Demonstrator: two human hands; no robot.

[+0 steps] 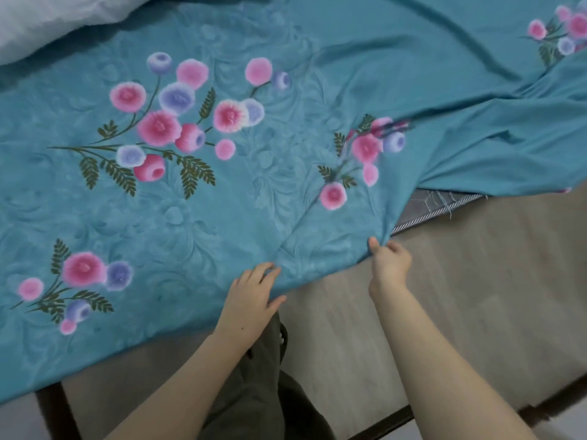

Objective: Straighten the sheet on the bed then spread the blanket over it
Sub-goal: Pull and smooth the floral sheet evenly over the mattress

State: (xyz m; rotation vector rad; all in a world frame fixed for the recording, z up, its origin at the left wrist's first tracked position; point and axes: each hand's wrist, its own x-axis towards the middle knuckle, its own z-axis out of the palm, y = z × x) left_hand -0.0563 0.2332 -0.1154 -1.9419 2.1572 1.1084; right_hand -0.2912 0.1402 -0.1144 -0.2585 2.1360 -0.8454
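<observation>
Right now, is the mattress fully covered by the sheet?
No, the sheet leaves a grey strip of mattress bare beyond the right hand.

No readable text, labels, numbers — only flowers printed on sheet [222, 201]

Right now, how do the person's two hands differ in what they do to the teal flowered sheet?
The left hand lies on the sheet with fingers fairly straight; the right hand pinches its edge with curled fingers. The left hand rests where the fabric lies flat; the right hand sits where folds gather beside the bared mattress. Both are bare and at the sheet's near edge.
</observation>
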